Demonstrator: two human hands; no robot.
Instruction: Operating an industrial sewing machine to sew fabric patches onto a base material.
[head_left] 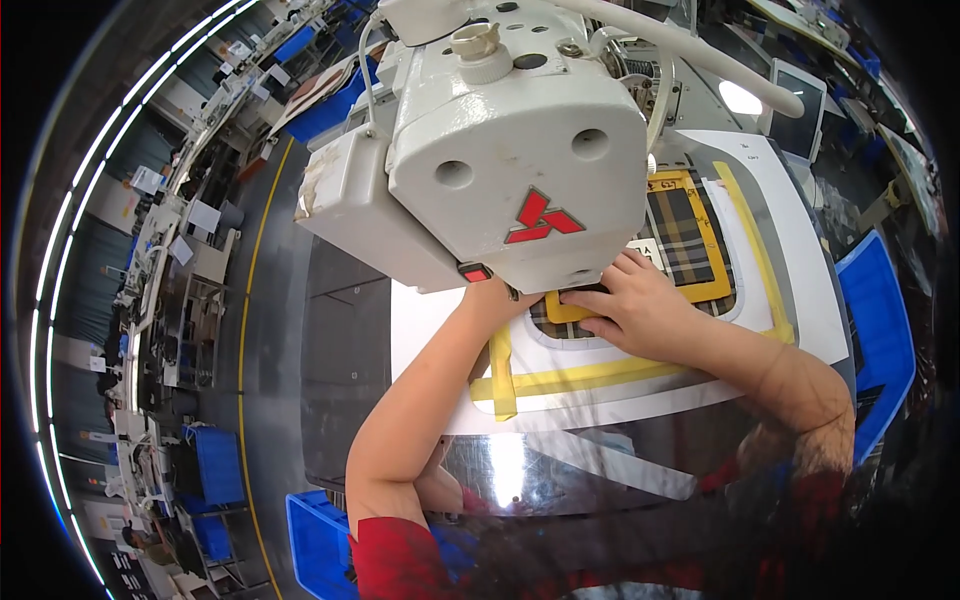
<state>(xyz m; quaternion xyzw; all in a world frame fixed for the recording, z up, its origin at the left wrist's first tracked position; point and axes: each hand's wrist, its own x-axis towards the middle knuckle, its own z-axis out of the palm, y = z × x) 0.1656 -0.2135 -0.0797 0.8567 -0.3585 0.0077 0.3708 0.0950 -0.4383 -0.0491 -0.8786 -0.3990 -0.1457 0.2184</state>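
Note:
My right hand lies palm down with its fingers stretched out over the near side of a yellow frame. Brown and black plaid fabric shows inside this frame and around its edges. Beneath them is a white sheet with yellow tape strips along its borders. My left hand reaches to the left end of the frame, under the head of a large white sewing machine. The machine hides most of the left fingers, so I cannot make out their grip. Its needle area is hidden too.
A glossy dark tabletop surrounds the sheet. Blue bins stand at the right and lower left. A screen is at the back right. Across a yellow floor line, a row of workstations runs along the left.

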